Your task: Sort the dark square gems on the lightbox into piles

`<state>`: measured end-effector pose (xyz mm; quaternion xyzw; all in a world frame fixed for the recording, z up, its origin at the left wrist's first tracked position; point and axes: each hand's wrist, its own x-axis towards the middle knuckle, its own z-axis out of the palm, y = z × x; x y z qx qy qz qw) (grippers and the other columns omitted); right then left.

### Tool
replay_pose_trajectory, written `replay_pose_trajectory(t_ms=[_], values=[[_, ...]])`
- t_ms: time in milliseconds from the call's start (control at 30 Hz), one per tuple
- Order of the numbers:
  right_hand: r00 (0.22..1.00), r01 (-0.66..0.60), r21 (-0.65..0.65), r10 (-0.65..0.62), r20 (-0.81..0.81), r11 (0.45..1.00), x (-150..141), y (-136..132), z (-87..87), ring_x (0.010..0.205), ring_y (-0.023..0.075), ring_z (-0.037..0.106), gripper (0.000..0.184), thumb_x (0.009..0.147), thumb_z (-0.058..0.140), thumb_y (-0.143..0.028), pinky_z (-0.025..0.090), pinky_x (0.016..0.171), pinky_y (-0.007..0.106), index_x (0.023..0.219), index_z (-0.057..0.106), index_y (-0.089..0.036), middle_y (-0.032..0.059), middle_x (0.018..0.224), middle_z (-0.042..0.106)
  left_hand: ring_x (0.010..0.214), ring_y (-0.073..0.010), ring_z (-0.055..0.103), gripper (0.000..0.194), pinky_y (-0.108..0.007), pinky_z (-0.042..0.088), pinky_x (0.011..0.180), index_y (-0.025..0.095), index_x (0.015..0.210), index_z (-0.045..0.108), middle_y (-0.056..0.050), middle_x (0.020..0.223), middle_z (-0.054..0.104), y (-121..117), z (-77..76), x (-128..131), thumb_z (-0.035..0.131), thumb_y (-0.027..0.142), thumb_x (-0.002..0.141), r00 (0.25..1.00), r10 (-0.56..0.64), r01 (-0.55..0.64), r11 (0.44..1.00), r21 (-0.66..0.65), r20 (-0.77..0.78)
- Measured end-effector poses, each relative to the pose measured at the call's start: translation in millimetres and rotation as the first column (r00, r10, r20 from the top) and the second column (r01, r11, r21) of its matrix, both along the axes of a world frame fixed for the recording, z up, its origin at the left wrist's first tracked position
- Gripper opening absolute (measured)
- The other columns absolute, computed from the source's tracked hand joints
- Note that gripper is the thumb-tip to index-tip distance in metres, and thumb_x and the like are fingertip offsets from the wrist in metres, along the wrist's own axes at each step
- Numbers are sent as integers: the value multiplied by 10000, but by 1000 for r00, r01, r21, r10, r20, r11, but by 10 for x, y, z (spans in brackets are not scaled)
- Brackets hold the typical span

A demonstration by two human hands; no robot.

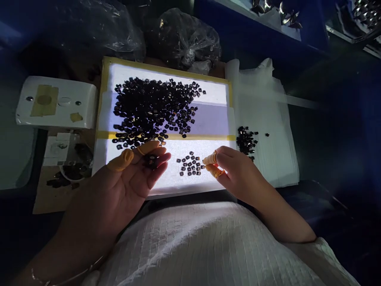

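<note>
A lit white light panel (208,119) edged with yellow tape carries a big heap of small black parts (149,111) on its far half. A small neat group of the same black parts (190,163) lies near the front edge. My left hand (131,174) is held palm up over the panel's front left, fingers loosely curled, with a few black parts (151,160) resting on its fingers; the thumb and a finger wear orange finger cots. My right hand (235,171) pinches its cot-covered fingertips together right beside the small group; what they hold is too small to see.
A white cloth (268,119) right of the panel bears a small pile of black parts (245,141). A white switch box (56,102) sits at left, with a dish of dark parts (70,172) below it. Plastic bags (187,39) lie behind the panel.
</note>
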<state>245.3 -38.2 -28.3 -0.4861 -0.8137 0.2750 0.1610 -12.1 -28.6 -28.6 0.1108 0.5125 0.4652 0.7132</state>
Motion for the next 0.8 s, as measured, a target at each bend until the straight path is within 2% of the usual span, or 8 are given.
replay_pose_trajectory(t_ms=[167,300,400,667,800], values=[[995,-95,51,94,20,994,-50,-97,-40,771,156,584,137,1006,552,-137,465,676,289,905,638,-173,38,870,641,920,-192,735,312,-252,669,821,128,1059,806,-94,1070,764,11,36,21,551,300,1008,1000,1,-1,1000,-23,-6],[980,-147,135,126,153,980,-110,-121,-70,735,164,536,191,1001,540,-127,426,646,303,836,620,-176,42,843,621,930,-189,727,266,-241,663,833,131,1025,813,-75,1030,762,8,49,36,652,332,955,999,-21,21,1000,5,36],[957,-193,186,143,254,963,-133,-115,-72,743,172,531,198,991,511,-101,421,650,315,855,637,-170,55,854,630,967,-198,726,250,-238,658,852,145,1018,819,-68,1026,763,-9,52,45,709,346,918,999,-27,27,1000,5,44],[917,-278,214,193,349,937,-132,-88,-43,776,191,558,238,958,453,-51,417,651,324,928,661,-164,81,921,671,1014,-209,727,246,-254,648,906,153,1043,815,-76,1060,754,-42,84,34,659,324,958,997,-45,44,999,15,55],[917,-281,183,207,340,942,-140,-71,-46,803,196,572,211,948,482,-54,427,664,324,966,662,-162,92,969,682,990,-202,722,234,-262,660,886,138,1028,808,-70,1052,747,-25,115,27,706,323,930,996,-34,33,999,15,81]])
